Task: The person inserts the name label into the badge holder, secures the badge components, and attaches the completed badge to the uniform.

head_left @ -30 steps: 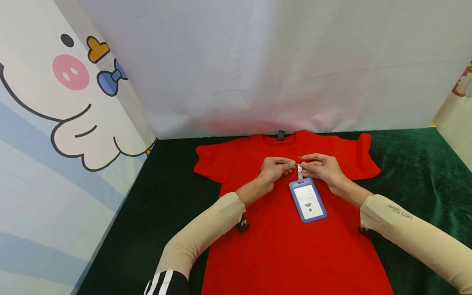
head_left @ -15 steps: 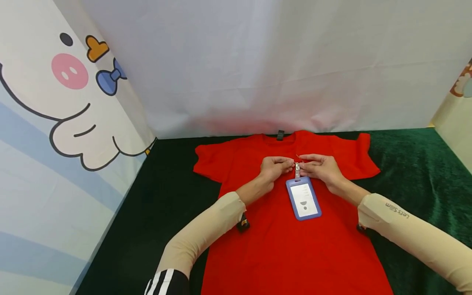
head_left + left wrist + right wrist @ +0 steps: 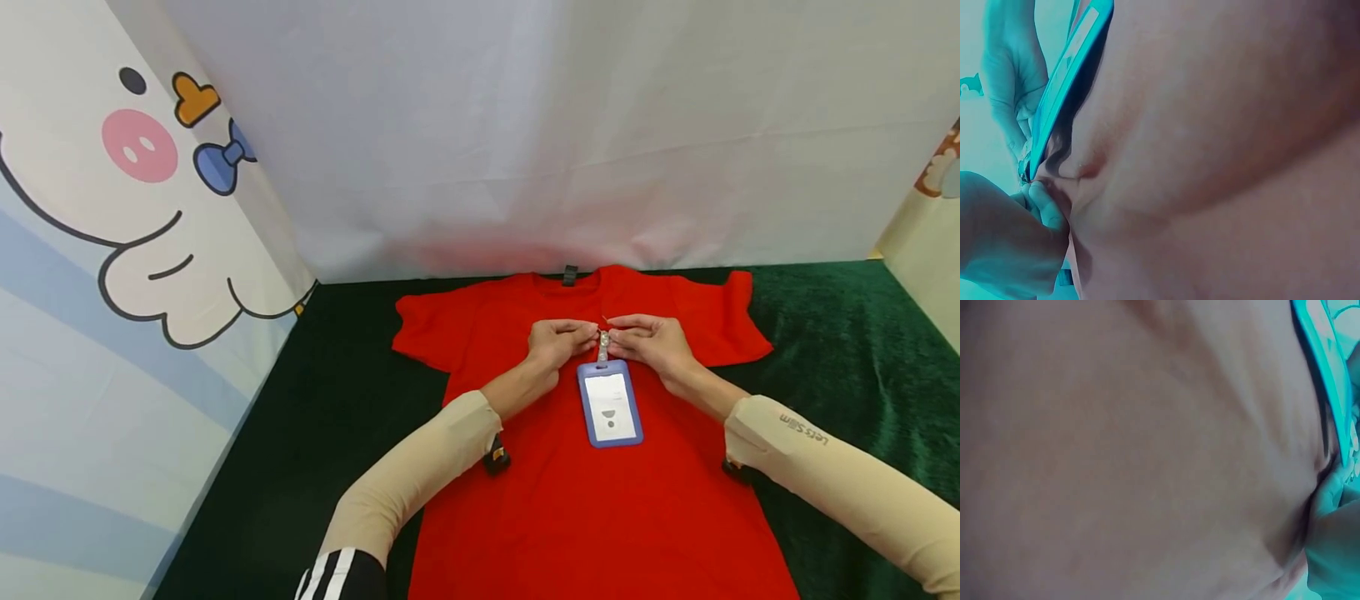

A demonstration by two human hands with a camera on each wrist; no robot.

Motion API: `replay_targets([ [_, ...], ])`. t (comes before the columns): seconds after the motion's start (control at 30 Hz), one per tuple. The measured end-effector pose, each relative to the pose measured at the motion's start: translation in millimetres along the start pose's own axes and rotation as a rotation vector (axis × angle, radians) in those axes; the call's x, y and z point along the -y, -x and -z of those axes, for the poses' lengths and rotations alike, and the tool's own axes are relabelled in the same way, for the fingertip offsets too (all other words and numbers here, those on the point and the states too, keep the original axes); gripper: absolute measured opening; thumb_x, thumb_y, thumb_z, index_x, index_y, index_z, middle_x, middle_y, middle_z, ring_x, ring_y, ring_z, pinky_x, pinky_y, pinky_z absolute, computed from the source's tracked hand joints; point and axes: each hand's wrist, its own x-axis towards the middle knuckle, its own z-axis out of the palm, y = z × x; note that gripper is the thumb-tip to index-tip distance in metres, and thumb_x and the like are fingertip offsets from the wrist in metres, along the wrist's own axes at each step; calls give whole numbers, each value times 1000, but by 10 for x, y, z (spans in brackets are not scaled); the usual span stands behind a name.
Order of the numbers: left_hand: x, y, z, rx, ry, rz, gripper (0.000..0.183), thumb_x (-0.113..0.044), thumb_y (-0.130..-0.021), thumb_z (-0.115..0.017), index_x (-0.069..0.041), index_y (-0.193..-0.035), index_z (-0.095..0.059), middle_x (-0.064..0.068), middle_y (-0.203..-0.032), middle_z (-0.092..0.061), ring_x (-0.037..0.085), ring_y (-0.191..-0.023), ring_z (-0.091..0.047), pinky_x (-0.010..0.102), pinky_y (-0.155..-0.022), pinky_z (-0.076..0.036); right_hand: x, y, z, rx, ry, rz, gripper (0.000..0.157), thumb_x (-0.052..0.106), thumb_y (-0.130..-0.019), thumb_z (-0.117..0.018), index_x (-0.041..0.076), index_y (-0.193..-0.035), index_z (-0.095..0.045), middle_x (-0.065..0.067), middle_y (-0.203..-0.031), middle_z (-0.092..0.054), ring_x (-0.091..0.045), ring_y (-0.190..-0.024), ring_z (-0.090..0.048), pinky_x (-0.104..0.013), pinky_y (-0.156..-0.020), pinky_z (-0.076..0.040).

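A red T-shirt (image 3: 600, 517) lies spread out, collar away from me. Over its chest hangs a blue badge holder (image 3: 610, 406) with a white card, on a short clear strap with a metal clip (image 3: 603, 342). My left hand (image 3: 555, 343) pinches a bit of shirt cloth just left of the clip. From the other side, my right hand (image 3: 660, 343) pinches at the clip, fingertips close to the left ones. A thin pin-like piece (image 3: 606, 319) shows between the fingertips. The left wrist view shows the cloth drawn up into a ridge beside the badge holder's edge.
Dark green cloth (image 3: 832, 350) covers the table around the shirt. Behind stands a pale hanging sheet (image 3: 525, 150), with a cartoon-printed panel (image 3: 142, 250) at the left. A dark label (image 3: 570, 276) shows at the shirt's collar.
The badge holder has swung left and now hangs nearly straight down. The right hand has shifted very slightly left; the left hand stays almost in place.
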Motion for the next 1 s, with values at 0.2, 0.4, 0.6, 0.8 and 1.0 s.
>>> replay_targets([
  [0.2, 5, -12, 13, 32, 48, 10, 21, -7, -93, -73, 6, -108, -77, 24, -106, -77, 24, -93, -78, 28, -83, -62, 0, 18, -14, -18, 75, 28, 46, 1, -101, -60, -21, -139, -47, 14, -86, -75, 0, -77, -75, -20, -77, -60],
  [0.4, 16, -24, 31, 37, 123, 56, 21, -6, -93, -73, 7, -110, -76, 22, -105, -77, 17, -84, -78, 28, -83, -61, 6, 30, -36, -38, 134, 64, 42, 4, -100, -63, -18, -135, -54, 10, -89, -76, -3, -78, -76, -22, -76, -61],
  [0.6, 10, -35, 42, 64, 168, 76, 23, -3, -94, -71, 9, -113, -74, 21, -106, -77, 9, -74, -73, 29, -85, -61, -16, 21, -49, -89, 287, 138, 38, 10, -98, -68, -9, -131, -64, -25, -116, -73, 0, -78, -75, -19, -76, -59],
  [0.8, 7, -46, 39, 61, 181, 92, 22, -3, -94, -71, 8, -113, -75, 24, -112, -75, 14, -81, -75, 30, -86, -61, -27, 3, -42, -83, 325, 168, 38, 9, -99, -67, -6, -133, -64, -34, -123, -66, 3, -78, -75, -17, -76, -59],
  [1.0, 14, -49, 37, 56, 195, 117, 23, -4, -94, -72, 7, -113, -75, 14, -98, -77, 10, -76, -73, 29, -86, -60, -30, 1, -32, -81, 338, 160, 37, 10, -98, -69, -8, -130, -65, -33, -120, -67, 2, -76, -75, -17, -76, -59],
])
